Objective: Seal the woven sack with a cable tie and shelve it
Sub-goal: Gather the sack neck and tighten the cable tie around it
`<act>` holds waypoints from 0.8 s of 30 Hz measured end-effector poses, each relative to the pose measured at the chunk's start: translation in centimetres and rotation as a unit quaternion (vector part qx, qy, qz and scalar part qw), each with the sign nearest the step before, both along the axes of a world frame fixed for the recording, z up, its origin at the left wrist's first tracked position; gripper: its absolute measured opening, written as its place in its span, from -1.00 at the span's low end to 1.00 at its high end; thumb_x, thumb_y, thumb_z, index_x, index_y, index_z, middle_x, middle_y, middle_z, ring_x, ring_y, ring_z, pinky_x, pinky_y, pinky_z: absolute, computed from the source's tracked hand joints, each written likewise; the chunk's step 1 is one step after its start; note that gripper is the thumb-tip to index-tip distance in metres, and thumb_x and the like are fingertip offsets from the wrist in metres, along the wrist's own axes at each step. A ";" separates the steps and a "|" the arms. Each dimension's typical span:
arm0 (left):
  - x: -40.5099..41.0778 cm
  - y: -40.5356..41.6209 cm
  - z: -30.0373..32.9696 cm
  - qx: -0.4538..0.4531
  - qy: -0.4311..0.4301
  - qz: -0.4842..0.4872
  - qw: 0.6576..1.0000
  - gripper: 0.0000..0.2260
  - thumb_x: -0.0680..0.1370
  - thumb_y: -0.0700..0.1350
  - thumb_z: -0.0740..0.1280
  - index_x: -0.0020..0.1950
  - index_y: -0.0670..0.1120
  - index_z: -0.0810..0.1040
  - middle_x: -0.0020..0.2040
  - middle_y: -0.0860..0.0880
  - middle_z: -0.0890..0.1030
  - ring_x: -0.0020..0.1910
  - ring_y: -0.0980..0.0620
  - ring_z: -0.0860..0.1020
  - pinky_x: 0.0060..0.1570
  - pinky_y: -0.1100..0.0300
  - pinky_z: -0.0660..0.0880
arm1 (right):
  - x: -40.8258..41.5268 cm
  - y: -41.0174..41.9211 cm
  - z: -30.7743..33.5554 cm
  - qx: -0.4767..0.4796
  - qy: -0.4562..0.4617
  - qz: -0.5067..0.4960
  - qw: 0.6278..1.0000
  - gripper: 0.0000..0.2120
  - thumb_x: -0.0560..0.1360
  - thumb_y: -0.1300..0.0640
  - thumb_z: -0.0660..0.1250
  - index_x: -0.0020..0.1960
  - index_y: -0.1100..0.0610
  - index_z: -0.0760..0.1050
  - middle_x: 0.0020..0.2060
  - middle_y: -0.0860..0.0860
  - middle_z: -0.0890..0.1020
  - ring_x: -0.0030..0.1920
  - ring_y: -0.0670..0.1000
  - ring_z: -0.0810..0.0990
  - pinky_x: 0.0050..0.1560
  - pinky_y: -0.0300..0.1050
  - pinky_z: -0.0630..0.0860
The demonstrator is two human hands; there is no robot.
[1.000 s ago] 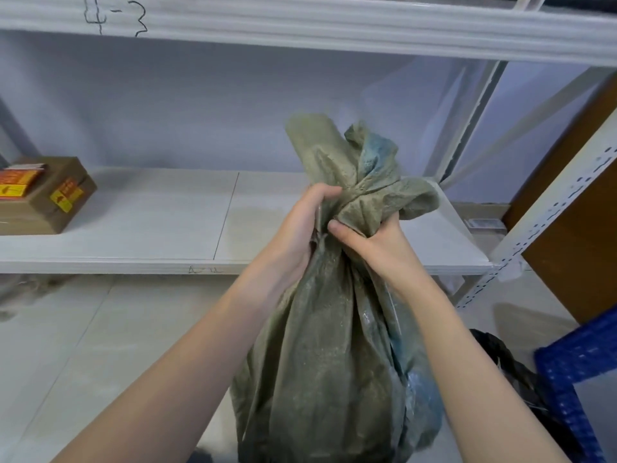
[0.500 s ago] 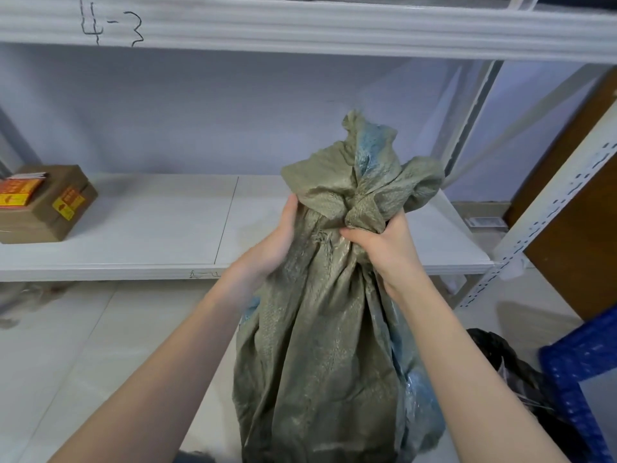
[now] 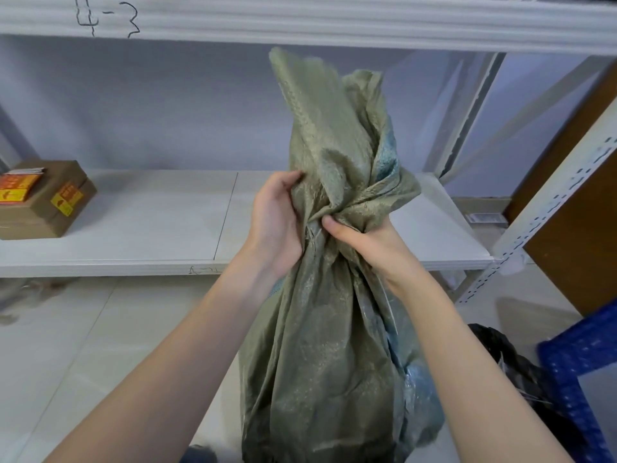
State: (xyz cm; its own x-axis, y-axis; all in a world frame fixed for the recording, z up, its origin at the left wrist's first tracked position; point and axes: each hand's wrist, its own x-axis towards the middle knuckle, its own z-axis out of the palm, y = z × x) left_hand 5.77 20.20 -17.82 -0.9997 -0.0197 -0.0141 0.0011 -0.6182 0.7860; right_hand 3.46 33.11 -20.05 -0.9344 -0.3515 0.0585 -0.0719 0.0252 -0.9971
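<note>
We face a white metal shelving rack [image 3: 187,225] against a pale lilac wall [image 3: 167,105]. On the rack's left end sits a brown cardboard box with yellow and orange labels [image 3: 43,198]. Its upper beam [image 3: 300,18] bears handwritten "4-3". Below the rack lies a pale tiled floor [image 3: 83,329]; right of it stand a brown wooden panel [image 3: 574,212] and a blue perforated frame [image 3: 581,365].

A brown cardboard box [image 3: 43,198] with yellow and orange stickers sits at the left. A black bag [image 3: 510,365] lies on the floor beside a blue rack [image 3: 581,369]. The upper beam [image 3: 300,21] bears a handwritten "4-3".
</note>
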 end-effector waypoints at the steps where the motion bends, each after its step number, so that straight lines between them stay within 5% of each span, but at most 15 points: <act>1: 0.0 0.2 0.0 -0.011 -0.008 -0.007 1.000 -0.64 0.56 -0.11 0.04 -0.05 -0.21 0.60 -0.15 -0.13 0.68 -0.16 -0.05 0.65 -0.11 0.16 0.62 | 0.1 0.0 -0.1 -0.008 -0.007 0.017 1.000 -0.55 0.35 0.14 0.49 0.19 0.04 0.44 0.07 -0.10 0.62 0.13 -0.14 0.58 0.25 -0.14 0.46; 6: -0.1 1.3 -0.1 -0.196 0.037 0.085 0.976 -0.82 0.55 -0.30 0.23 0.07 -0.05 0.46 -0.07 0.06 0.61 -0.18 0.27 0.62 -0.17 0.38 0.55 | 0.1 -0.3 -0.4 -0.046 -0.010 -0.033 0.998 -0.42 0.22 0.19 0.53 0.21 0.20 0.47 0.04 0.04 0.66 0.08 -0.04 0.63 0.15 -0.12 0.54; 9: -0.6 0.1 -1.3 -0.364 0.022 0.178 0.914 -0.77 0.48 -0.16 0.40 0.07 -0.11 0.42 -0.05 0.09 0.54 -0.19 0.32 0.53 -0.34 0.54 0.40 | -0.2 -0.2 -0.5 -0.059 -0.006 -0.077 0.995 -0.41 0.21 0.28 0.50 0.21 0.24 0.44 0.01 0.06 0.65 0.03 -0.04 0.64 0.07 -0.15 0.55; 11: -0.6 -0.9 -1.8 -0.436 -0.034 0.122 0.891 -0.87 0.53 0.01 0.31 -0.12 -0.03 0.50 -0.20 0.22 0.58 -0.24 0.35 0.51 -0.34 0.57 0.37 | -0.2 -0.4 -0.7 -0.059 -0.004 -0.090 0.994 -0.41 0.18 0.26 0.48 0.20 0.23 0.44 0.00 0.07 0.65 0.04 -0.01 0.64 0.08 -0.10 0.55; 14: -0.8 -1.2 -2.7 -0.385 -0.068 -0.040 0.920 -0.67 0.57 0.14 0.08 0.05 0.04 0.57 0.08 0.08 0.65 0.05 0.18 0.59 0.13 0.26 0.47 | -0.3 -0.6 -0.7 -0.071 -0.006 -0.103 0.992 -0.42 0.20 0.29 0.50 0.19 0.23 0.44 0.03 0.09 0.65 0.07 0.03 0.64 0.16 0.00 0.54; 17: 0.0 -0.9 -1.9 -0.243 -0.050 -0.111 0.962 -0.68 0.55 -0.08 0.02 0.04 -0.15 0.53 -0.01 -0.11 0.66 -0.08 0.07 0.62 -0.05 0.24 0.55 | -0.4 -0.2 -0.4 -0.097 -0.004 -0.103 0.990 -0.47 0.27 0.33 0.50 0.20 0.22 0.44 0.03 0.08 0.65 0.08 0.02 0.64 0.16 -0.01 0.54; 20: 0.5 -0.9 -1.2 -0.142 -0.013 -0.166 0.976 -0.66 0.32 -0.09 0.22 0.02 -0.23 0.48 -0.05 -0.16 0.56 -0.11 -0.04 0.55 -0.06 0.17 0.52 | -0.5 -0.1 -0.2 -0.049 0.041 -0.088 0.994 -0.51 0.32 0.25 0.51 0.20 0.15 0.43 0.07 0.01 0.62 0.10 -0.08 0.60 0.19 -0.14 0.50; 22: 0.8 -0.6 -0.7 -0.168 0.006 -0.160 0.973 -0.60 0.21 -0.19 0.31 0.04 -0.25 0.48 -0.05 -0.16 0.57 -0.10 -0.03 0.57 -0.06 0.18 0.54 | -0.7 -0.2 -0.3 0.013 0.073 -0.091 0.993 -0.51 0.31 0.15 0.51 0.18 0.13 0.43 0.06 0.00 0.61 0.09 -0.10 0.58 0.18 -0.16 0.51; 24: 1.1 0.2 -0.4 -0.230 0.024 -0.139 0.963 -0.61 0.32 -0.26 0.40 0.14 -0.21 0.52 -0.03 -0.06 0.65 -0.05 0.05 0.63 -0.09 0.27 0.56 | -0.9 -0.2 -0.5 0.109 0.122 -0.102 0.981 -0.48 0.26 -0.08 0.43 0.15 0.11 0.45 0.06 0.04 0.58 0.15 0.01 0.53 0.19 0.03 0.50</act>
